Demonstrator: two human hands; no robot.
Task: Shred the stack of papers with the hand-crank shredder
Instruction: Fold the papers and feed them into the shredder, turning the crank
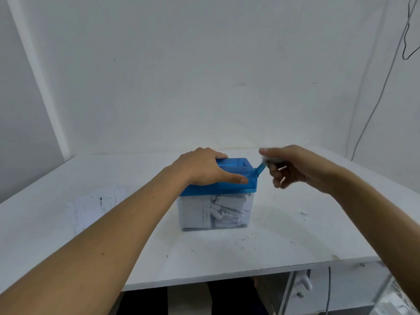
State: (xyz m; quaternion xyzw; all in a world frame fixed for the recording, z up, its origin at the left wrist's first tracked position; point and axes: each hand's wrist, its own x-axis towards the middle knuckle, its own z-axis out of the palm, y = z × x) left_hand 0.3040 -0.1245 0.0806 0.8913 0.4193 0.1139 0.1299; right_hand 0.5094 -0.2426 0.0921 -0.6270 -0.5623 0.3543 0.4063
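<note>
Left hand holds lid | right hand grips crank | bin: paper shreds

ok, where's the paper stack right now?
Head view: the paper stack lies flat on the white table, to the left of the blue-lidded shredder and apart from it.

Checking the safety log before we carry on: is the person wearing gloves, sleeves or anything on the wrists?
No gloves on the left hand or right hand. The left forearm and right forearm show no sleeve, watch or band. The right hand is blurred, so rings cannot be ruled out.
</note>
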